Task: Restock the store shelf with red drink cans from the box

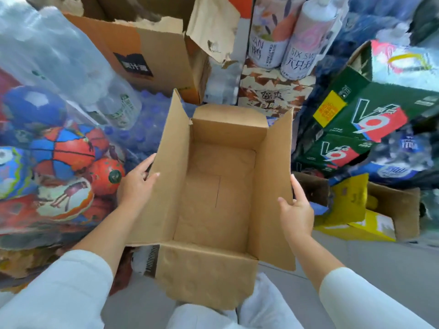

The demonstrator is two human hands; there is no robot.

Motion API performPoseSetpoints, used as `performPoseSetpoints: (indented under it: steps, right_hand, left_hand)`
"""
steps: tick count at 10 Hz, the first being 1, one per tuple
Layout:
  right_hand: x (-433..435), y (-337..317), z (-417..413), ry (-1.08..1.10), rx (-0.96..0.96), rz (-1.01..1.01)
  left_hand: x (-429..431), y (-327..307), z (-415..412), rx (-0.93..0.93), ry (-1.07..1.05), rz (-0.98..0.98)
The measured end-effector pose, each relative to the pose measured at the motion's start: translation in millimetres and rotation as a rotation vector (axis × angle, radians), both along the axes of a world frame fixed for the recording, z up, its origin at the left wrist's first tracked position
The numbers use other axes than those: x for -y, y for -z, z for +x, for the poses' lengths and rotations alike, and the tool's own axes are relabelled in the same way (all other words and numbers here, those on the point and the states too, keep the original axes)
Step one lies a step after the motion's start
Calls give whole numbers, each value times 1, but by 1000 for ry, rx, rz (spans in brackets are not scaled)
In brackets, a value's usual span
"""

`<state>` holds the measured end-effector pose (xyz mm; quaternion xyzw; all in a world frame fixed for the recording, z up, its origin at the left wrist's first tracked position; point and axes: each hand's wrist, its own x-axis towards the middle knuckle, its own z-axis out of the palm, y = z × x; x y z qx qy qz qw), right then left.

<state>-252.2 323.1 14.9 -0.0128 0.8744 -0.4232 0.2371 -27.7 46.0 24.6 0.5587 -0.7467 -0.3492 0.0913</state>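
I have the box [221, 186] between both grips, its long axis running away from me. The left grip [139, 181] pinches the left flap [171, 176], and the right grip [297, 210] pinches the right flap [273, 186]. The box bottom shows bare, with no red cans in view.

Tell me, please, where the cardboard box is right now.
In the head view the cardboard box is at centre, its flaps gripped by the left hand and the right hand, with printed balls to its left and green cartons to its right.

Matt brown cardboard box [213, 186] with torn, rough flap edges; glossy plastic-wrapped bottles [59, 55] beside.
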Motion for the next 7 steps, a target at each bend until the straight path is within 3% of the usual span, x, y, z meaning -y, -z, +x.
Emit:
performPoseSetpoints:
  steps: [3, 7]
  right_hand:
    - [21, 17, 29, 116, -8, 22]
    - [24, 16, 32, 65, -19, 74]
  left_hand:
    - [40, 35, -1, -3, 115, -14]
    - [49, 53, 10, 13, 148, 8]
